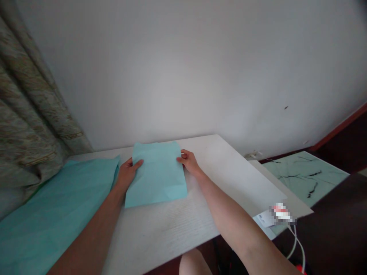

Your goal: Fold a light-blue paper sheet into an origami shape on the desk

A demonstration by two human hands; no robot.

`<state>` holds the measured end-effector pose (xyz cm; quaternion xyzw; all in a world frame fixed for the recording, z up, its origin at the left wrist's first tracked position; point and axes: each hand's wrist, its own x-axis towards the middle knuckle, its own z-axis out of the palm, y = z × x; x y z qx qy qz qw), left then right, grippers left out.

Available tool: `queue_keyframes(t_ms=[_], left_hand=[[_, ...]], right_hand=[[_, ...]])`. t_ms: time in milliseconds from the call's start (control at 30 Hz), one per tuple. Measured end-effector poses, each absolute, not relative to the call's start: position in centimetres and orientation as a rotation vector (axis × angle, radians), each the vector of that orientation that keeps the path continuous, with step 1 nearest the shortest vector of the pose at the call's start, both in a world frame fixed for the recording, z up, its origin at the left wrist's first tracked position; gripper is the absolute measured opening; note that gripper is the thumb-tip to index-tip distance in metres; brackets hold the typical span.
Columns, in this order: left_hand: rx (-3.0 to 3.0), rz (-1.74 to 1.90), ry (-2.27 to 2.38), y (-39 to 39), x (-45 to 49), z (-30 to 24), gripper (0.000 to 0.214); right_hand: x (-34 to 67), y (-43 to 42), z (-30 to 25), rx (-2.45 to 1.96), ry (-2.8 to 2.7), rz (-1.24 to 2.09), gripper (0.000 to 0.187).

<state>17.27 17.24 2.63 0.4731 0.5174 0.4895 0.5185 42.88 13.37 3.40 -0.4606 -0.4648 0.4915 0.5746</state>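
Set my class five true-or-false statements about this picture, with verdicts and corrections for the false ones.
The left hand and right hand both touch the folded turquoise sheet. True.
The folded turquoise sheet lies on a white table. True.
The right hand grips scissors. False: it is at the sheet's right edge, holding no tool.
The curtain hangs at the right of the view. False: it hangs at the left.
A larger turquoise sheet lies left of the folded one. True.
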Motion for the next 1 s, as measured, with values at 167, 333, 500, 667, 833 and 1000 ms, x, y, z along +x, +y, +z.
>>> queue_keyframes(t_ms=[167, 333, 500, 667, 833, 1000], left_hand=[[1.061, 1.172, 1.181, 16.8, 17.4, 2.8, 0.038], [1.005, 1.197, 1.076, 16.1, 17.5, 3.5, 0.039], [1.04, 1.216, 1.171, 16.4, 17.3, 3.8, 0.026], [1.09, 1.285, 1.217, 17.0, 17.3, 3.1, 0.021], [1.099, 1.269, 1.056, 16.8, 17.7, 2.3, 0.036], [0.976, 1.191, 0.919, 16.3, 17.7, 2.8, 0.037]], right_hand=[[43.0, 13.3, 3.6, -1.09, -1.077, 1.112, 0.044], [43.2, 13.0, 3.8, -1.093, -1.079, 1.123, 0.053], [43.1, 12.8, 3.8, -1.01, -1.084, 1.17, 0.043], [42.8, 12.8, 3.8, -0.994, -1.122, 1.188, 0.042], [42.9, 12.9, 3.8, -1.011, -1.06, 1.128, 0.027], [43.1, 13.1, 4.0, -1.039, -0.967, 1.138, 0.029]])
